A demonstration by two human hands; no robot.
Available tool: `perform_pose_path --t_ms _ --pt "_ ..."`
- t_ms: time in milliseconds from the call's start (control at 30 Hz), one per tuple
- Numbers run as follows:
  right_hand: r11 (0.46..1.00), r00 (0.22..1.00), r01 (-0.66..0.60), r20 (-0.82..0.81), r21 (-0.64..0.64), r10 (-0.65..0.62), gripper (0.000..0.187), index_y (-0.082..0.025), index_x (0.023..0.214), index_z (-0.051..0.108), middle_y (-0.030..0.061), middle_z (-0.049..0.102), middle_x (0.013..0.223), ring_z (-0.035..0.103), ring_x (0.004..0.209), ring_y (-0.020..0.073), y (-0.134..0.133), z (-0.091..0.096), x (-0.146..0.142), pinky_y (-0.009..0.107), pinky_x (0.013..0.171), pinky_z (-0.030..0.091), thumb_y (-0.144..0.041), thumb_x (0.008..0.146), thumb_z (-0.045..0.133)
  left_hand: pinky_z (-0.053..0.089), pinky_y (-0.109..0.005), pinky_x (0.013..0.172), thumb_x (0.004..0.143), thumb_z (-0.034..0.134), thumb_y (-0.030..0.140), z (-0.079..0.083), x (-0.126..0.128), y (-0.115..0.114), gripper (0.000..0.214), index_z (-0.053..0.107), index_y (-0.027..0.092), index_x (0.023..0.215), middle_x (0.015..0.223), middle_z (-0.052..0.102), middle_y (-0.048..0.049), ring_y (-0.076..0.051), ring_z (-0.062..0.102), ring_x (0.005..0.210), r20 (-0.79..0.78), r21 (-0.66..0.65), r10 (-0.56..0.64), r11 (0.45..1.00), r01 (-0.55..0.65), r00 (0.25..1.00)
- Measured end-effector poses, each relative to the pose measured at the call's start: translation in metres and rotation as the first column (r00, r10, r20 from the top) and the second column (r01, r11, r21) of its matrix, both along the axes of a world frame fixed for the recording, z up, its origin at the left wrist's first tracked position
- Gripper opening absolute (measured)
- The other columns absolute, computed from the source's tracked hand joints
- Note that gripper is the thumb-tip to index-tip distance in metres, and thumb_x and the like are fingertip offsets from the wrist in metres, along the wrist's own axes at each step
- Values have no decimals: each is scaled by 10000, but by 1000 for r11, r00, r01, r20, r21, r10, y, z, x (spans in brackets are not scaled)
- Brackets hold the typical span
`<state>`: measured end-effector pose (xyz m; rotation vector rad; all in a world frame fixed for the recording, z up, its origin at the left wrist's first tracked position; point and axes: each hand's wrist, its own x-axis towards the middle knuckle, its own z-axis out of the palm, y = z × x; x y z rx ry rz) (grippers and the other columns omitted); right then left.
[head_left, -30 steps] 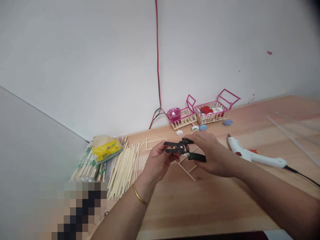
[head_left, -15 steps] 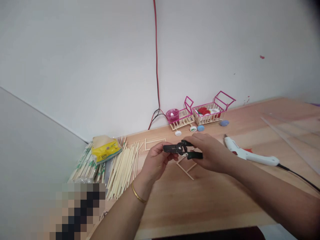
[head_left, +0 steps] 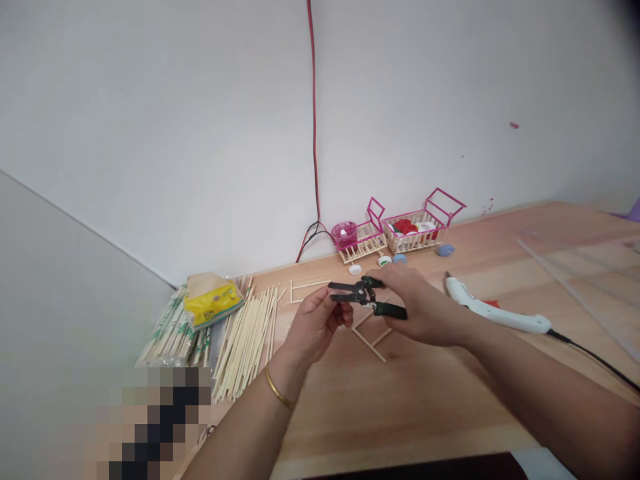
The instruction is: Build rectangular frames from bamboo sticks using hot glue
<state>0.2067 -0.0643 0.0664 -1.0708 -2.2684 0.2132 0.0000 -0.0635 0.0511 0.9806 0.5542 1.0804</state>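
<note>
The cutter (head_left: 363, 297) hangs just above the stick frame (head_left: 370, 339) on the worktop (head_left: 400, 413), its handles clamped in my right hand (head_left: 420, 308). Half a second ago the handles were squeezed closer. Now they have sprung wider and the jaws stand apart, so I judge one bite is over. My left hand (head_left: 313, 327) bunches its fingertips at the jaws; I cannot tell whether it pinches anything. The glue gun (head_left: 493, 312) lies right of the frame and the loose sticks (head_left: 247, 337) left of it.

A plain white wall (head_left: 175, 120) stands behind the wooden bench (head_left: 390, 407); a red cable (head_left: 313, 120) hangs down the wall.
</note>
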Motion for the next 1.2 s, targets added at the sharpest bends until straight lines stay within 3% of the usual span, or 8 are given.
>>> perform_pose_path --t_ms 567,900,1000,1067,1200 --pt "999 1000 -18 10 -41 18 509 -198 1158 467 98 534 1014 480 942 253 -4 -5 -5 407 819 397 -145 663 575 390 -242 584 742 697 361 -2 3 -3 251 618 133 809 663 595 -20 -105 534 575 -34 46 67 997 -66 997" --pt "994 997 -21 -78 -105 13 265 -205 956 521 47 585 851 528 757 191 -1 -6 -12 307 658 426 -127 703 520 384 -246 587 760 667 389 4 5 -6 276 583 126 741 652 553 -12 -106 511 567 -46 50 98 994 -96 994" --pt "993 988 37 -144 -111 -53 255 -216 960 508 17 577 796 532 702 170 2 -5 -9 283 627 434 -121 724 499 384 -251 583 790 626 395 4 3 -5 289 554 126 710 667 520 -6 -103 500 569 -42 45 52 998 -50 998" --pt "991 980 114 -158 -71 -124 321 -219 1048 497 31 595 869 558 753 181 5 -4 -4 297 670 452 -147 735 516 374 -248 580 803 608 387 3 2 -4 284 549 125 712 669 505 -3 -98 487 575 -41 47 34 998 -32 999" --pt "968 968 251 -22 15 -251 443 -221 1187 476 89 601 1025 571 908 258 6 4 7 381 768 453 -257 753 558 345 -227 569 800 619 348 0 2 -2 246 541 124 732 683 473 6 -83 447 602 -5 22 43 999 -43 999"
